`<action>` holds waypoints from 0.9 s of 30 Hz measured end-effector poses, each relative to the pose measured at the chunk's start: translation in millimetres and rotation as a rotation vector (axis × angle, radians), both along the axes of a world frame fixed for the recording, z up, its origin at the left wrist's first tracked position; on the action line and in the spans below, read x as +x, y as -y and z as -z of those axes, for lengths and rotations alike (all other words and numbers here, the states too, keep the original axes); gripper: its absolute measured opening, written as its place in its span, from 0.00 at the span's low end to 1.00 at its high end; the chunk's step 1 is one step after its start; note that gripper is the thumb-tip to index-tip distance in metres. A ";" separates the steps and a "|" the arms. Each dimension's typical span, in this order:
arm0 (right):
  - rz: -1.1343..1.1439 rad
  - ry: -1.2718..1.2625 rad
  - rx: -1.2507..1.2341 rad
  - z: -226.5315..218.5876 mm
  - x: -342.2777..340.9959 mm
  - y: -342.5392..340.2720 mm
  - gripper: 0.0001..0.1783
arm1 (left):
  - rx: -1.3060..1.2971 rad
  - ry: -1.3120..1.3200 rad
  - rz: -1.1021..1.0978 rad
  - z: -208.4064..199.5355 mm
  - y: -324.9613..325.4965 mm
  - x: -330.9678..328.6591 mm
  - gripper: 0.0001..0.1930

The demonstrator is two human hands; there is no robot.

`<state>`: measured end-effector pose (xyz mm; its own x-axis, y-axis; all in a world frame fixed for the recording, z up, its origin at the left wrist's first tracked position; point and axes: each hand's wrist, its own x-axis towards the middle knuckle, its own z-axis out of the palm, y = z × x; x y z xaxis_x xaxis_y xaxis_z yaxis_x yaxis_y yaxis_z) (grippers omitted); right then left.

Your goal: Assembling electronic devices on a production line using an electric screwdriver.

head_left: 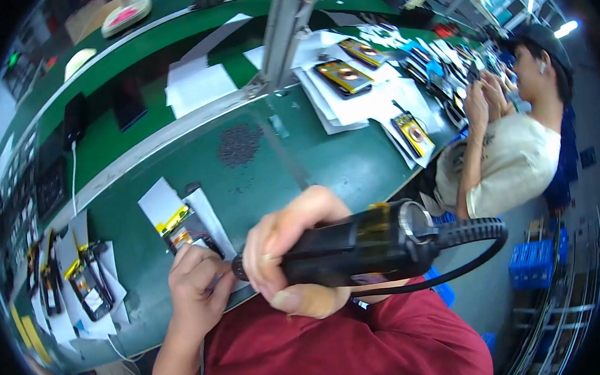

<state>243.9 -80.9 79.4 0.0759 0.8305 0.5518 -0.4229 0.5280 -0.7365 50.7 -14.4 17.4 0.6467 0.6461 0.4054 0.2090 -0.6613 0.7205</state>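
Note:
My right hand (294,253) is wrapped round a black electric screwdriver (358,246), which lies nearly level with its tip end toward my left hand. A thick black cable (474,230) leaves its rear and loops back under it. My left hand (199,276) has its fingers curled together beside the screwdriver's tip, at the near end of an opened phone (186,230). What those fingers pinch is hidden. Yellow film and inner parts show on the phone, which lies on the green bench with white paper (160,204) beside it.
Small dark pieces, perhaps screws, form a pile (239,144) beyond the phone. More opened phones (89,286) lie on papers at the left, others (343,76) at the back right. A metal post (282,34) rises from the bench. A co-worker (510,140) sits at the right.

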 end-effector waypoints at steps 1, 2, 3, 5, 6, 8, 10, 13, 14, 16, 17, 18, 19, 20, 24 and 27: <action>0.023 0.001 0.011 -0.3 -2.8 0.2 0.27 | -0.003 0.004 -0.018 -0.3 1.8 1.1 0.10; 0.032 -0.032 -0.010 1.0 -5.7 2.1 0.27 | 0.001 0.007 0.002 0.2 1.4 2.3 0.10; 0.038 0.016 0.006 2.6 -4.3 2.3 0.27 | 0.012 0.016 0.009 0.7 0.7 2.5 0.10; 0.051 0.106 0.019 4.0 -0.8 2.4 0.27 | 0.026 0.017 -0.009 -1.0 2.8 2.2 0.10; 0.042 0.100 0.012 3.0 0.0 1.9 0.27 | 0.018 0.010 -0.017 -1.3 4.0 2.3 0.10; -0.005 0.041 -0.004 -0.1 2.2 -1.1 0.27 | 0.082 0.042 -0.051 -2.6 2.9 4.5 0.09; -0.025 0.020 -0.048 -0.3 0.3 0.7 0.27 | 0.130 0.010 -0.067 1.3 4.4 -1.4 0.09; -0.087 0.078 0.114 -0.1 11.6 -8.1 0.26 | 0.043 0.091 0.052 -1.8 -3.3 -3.0 0.09; -0.094 0.062 0.073 -6.6 9.6 -5.5 0.24 | 0.001 0.100 0.078 -0.4 -5.5 -3.9 0.09; -0.018 0.065 0.049 -6.9 -0.2 -3.8 0.24 | 0.008 0.165 0.053 10.8 -6.7 -6.2 0.10; 0.001 0.041 0.027 -9.1 0.0 -1.6 0.23 | 0.015 0.192 0.057 11.5 -4.6 -2.0 0.10; -0.013 0.006 0.029 -6.1 -3.6 -5.6 0.22 | 0.033 0.198 -0.008 12.4 -2.1 -4.9 0.10; -0.043 0.007 0.048 -2.1 -8.3 -10.3 0.23 | 0.031 0.193 -0.059 14.3 1.5 -11.1 0.10; -0.036 0.017 0.067 -0.4 -11.9 -10.6 0.23 | 0.029 0.191 -0.067 15.7 3.1 -13.8 0.11; -0.072 0.085 0.051 -1.8 -23.1 -14.6 0.24 | 0.013 0.209 -0.088 18.6 5.8 -24.9 0.16; -0.068 0.147 0.066 -5.6 -24.7 -19.9 0.24 | 0.060 0.075 -0.179 10.2 -2.1 -50.7 0.27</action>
